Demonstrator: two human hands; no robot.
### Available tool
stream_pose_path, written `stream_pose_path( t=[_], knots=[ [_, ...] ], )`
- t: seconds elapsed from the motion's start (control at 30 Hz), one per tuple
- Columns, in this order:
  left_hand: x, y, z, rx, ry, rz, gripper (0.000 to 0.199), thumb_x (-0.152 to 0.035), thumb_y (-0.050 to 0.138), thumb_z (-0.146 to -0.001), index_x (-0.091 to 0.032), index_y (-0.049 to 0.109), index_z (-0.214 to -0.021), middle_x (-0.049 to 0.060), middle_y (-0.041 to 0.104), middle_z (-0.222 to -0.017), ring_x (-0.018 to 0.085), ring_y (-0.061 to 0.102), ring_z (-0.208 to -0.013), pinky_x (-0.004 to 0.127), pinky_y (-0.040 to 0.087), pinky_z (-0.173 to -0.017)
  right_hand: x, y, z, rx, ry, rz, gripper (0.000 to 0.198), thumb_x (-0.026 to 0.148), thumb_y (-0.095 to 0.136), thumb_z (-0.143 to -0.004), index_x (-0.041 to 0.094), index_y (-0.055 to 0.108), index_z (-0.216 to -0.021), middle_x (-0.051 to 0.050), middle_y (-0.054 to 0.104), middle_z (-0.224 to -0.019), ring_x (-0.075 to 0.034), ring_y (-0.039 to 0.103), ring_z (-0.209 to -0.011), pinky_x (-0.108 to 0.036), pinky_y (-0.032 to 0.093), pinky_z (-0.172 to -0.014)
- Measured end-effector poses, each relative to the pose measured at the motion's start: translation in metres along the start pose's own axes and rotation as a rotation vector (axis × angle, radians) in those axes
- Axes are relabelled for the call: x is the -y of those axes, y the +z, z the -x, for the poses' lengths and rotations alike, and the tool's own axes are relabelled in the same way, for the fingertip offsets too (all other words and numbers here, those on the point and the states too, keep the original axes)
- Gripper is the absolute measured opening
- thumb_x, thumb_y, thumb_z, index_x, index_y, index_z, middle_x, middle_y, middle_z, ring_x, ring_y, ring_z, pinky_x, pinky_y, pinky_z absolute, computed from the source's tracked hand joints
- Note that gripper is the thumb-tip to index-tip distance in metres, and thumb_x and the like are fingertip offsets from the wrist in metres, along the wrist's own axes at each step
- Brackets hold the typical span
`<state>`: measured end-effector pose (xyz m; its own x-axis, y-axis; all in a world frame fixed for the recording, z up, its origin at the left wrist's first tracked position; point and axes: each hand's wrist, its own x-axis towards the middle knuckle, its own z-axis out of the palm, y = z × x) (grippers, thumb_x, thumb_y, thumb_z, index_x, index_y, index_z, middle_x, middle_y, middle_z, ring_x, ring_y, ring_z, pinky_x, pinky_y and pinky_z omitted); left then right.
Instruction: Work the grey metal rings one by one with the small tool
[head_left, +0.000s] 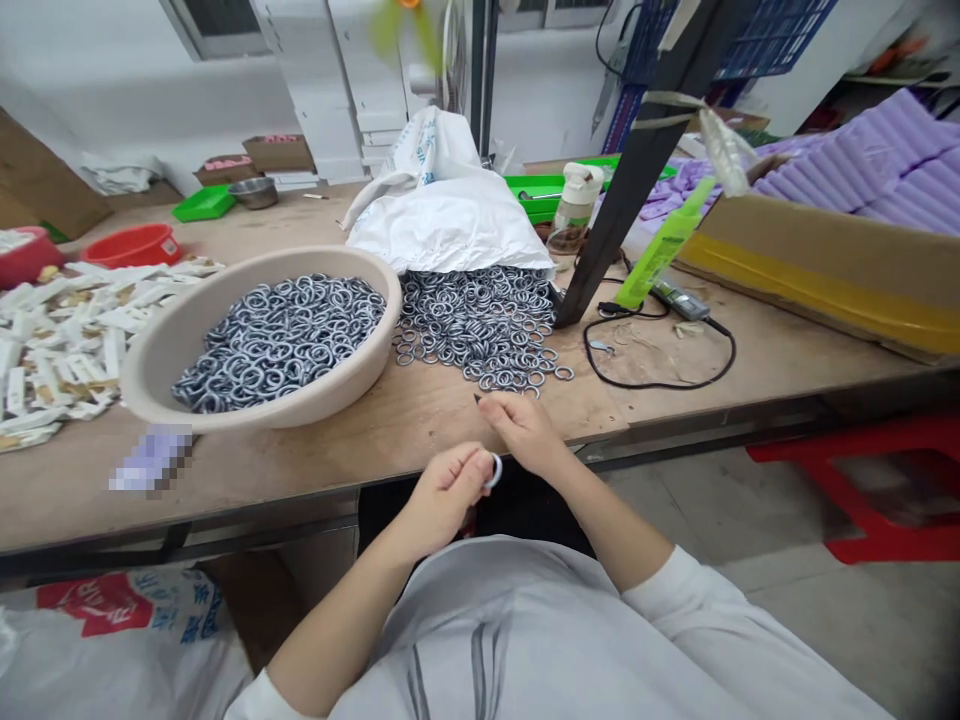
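My left hand (448,492) is closed in a pinch on a grey ring (494,471), which sticks out past the fingertips. Just beyond it, my right hand (523,428) is closed too, around a thin dark pointed tool (478,398). Only the tip of that tool shows, so its kind is hidden. Both hands are over the table's front edge, close together but apart. Ahead of them lies a loose heap of grey rings (480,325), spilling from a white woven sack (457,220). A beige oval basin (142,375) to the left holds many similar rings.
White strips (64,345) are heaped at the far left beside a red basin (131,246). A dark slanted post (626,180) rises at right, near a green bottle (664,250) and black cable (660,385). Beyond stands a carton (817,270) of purple rolls. A red stool (877,490) is below.
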<state>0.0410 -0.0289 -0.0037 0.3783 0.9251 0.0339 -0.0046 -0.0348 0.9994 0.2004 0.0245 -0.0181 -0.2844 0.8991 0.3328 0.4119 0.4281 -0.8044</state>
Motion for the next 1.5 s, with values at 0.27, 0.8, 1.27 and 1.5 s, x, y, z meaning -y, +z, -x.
stream_pose_path(
  t=[0.27, 0.8, 1.27, 1.5],
  knots=[
    [-0.089, -0.113, -0.011, -0.821, 0.247, -1.292, 0.039, -0.046, 0.039, -0.095, -0.022, 0.070, -0.098, 0.009, 0.068, -0.096, 0.027, 0.063, -0.097, 0.042, 0.042, -0.081, -0.024, -0.029, -0.013, -0.268, 0.223, 0.558, 0.039, 0.058, 0.054, -0.092, 0.021, 0.065, -0.088, -0.004, 0.064, -0.087, -0.020, 0.058, -0.080, -0.029, 0.031, -0.063],
    [0.001, -0.017, -0.024, -0.317, 0.308, -0.689, 0.027, -0.037, 0.045, -0.098, -0.020, 0.065, -0.102, 0.008, 0.071, -0.099, 0.022, 0.063, -0.093, 0.033, 0.044, -0.082, 0.001, -0.018, -0.013, -0.247, 0.162, -0.014, 0.026, 0.044, 0.066, -0.085, 0.020, 0.060, -0.079, 0.001, 0.059, -0.072, -0.015, 0.053, -0.069, -0.026, 0.040, -0.063],
    [0.006, -0.002, -0.023, -0.236, 0.031, 0.261, 0.046, -0.059, 0.062, -0.085, -0.016, 0.057, -0.071, -0.001, 0.045, -0.064, 0.011, 0.038, -0.062, 0.024, 0.033, -0.058, 0.024, 0.018, -0.003, -0.162, 0.080, -0.493, 0.043, 0.065, 0.061, -0.086, 0.021, 0.061, -0.084, 0.001, 0.057, -0.069, -0.014, 0.053, -0.061, -0.028, 0.044, -0.060],
    [0.001, -0.003, -0.021, -0.270, 0.033, 0.363, 0.048, -0.058, 0.063, -0.084, -0.018, 0.047, -0.063, -0.003, 0.039, -0.059, 0.010, 0.033, -0.057, 0.024, 0.030, -0.056, 0.026, 0.003, 0.000, 0.013, -0.084, -0.193, 0.059, 0.072, 0.038, -0.093, 0.020, 0.054, -0.070, 0.000, 0.052, -0.066, -0.014, 0.047, -0.063, -0.028, 0.034, -0.060]
  ],
)
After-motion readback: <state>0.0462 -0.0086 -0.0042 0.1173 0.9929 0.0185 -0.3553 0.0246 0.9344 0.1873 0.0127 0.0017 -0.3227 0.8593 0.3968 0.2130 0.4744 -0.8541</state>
